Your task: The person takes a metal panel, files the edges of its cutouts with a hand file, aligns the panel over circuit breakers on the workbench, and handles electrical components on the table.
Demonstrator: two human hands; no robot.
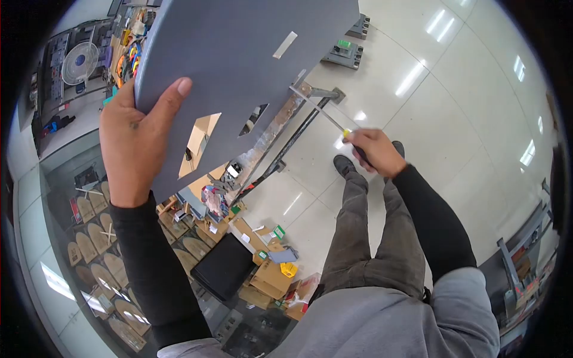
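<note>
A large grey panel (233,53) with several rectangular cutouts stands tilted at the upper left. My left hand (140,131) grips its left edge, thumb on the face and fingers behind. In my right hand (376,150) is a screwdriver (325,114) with a dark handle and a yellow collar. Its long shaft points up and left, and the tip is at the panel's lower right edge, near a narrow slot. Whether the tip touches the panel I cannot tell.
Under the panel's edge runs a worn metal frame (298,132). Grey circuit breakers (343,53) lie on the tiled floor beyond. Below are a black box (224,267), cardboard pieces (271,280) and a glass-topped counter (59,197). A white fan (80,62) stands at the upper left.
</note>
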